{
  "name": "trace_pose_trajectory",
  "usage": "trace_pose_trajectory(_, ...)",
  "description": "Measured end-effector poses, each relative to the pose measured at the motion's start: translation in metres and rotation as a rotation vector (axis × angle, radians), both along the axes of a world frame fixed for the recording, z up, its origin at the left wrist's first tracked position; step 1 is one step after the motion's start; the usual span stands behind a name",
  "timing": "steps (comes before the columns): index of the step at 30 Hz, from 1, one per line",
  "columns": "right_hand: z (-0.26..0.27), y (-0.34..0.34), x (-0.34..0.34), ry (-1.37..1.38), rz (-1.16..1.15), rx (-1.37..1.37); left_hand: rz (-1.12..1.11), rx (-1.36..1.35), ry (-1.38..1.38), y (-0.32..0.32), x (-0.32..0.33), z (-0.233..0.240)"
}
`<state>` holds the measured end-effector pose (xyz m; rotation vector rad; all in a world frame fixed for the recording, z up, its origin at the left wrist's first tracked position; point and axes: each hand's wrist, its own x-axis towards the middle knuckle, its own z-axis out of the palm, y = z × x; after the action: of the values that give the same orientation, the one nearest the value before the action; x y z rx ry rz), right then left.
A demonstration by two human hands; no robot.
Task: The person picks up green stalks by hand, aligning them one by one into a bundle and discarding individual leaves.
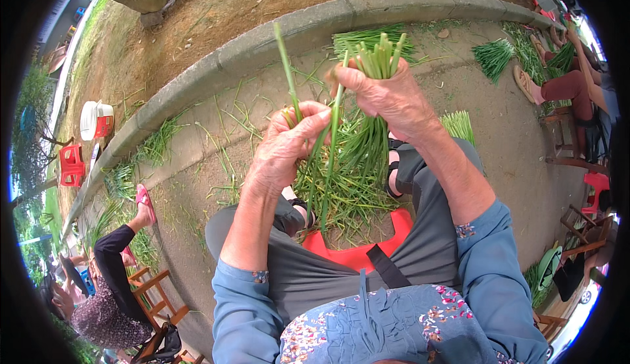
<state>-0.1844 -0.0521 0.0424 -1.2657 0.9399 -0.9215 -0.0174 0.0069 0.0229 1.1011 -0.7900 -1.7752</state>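
My right hand (389, 95) is wrapped around a bunch of green stalks (378, 59), their cut ends up and their thin ends hanging below the fist. Between that hand's thumb and forefinger is one more stalk (335, 118), slanting down past the fingertips of my left hand (283, 145). The left fingers grip a separate green stalk (285, 63) that sticks up. Loose green trimmings (344, 196) lie in a heap on the ground between my feet. Beyond my right hand rests a laid-out bundle of stalks (364, 44) by the kerb.
A concrete kerb (295, 34) curves across the front. Another stalk bundle (457, 126) lies beside my right knee. A red plastic seat edge (403, 231) shows between my legs. People sit at left (113, 305) and right (576, 88). A white bucket (93, 120) stands past the kerb.
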Motion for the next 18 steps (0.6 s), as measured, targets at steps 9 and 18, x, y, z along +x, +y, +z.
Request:
trace_pose_trajectory(9, 0.005, -0.003, -0.002, -0.104, -0.053, 0.056, -0.238, -0.086, -0.369, 0.0, -0.003, -0.006)
trace_pose_trajectory(18, -0.009, -0.015, -0.014, -0.031, -0.182, -0.08, -0.178, -0.098, -0.476, 0.004, 0.014, -0.003)
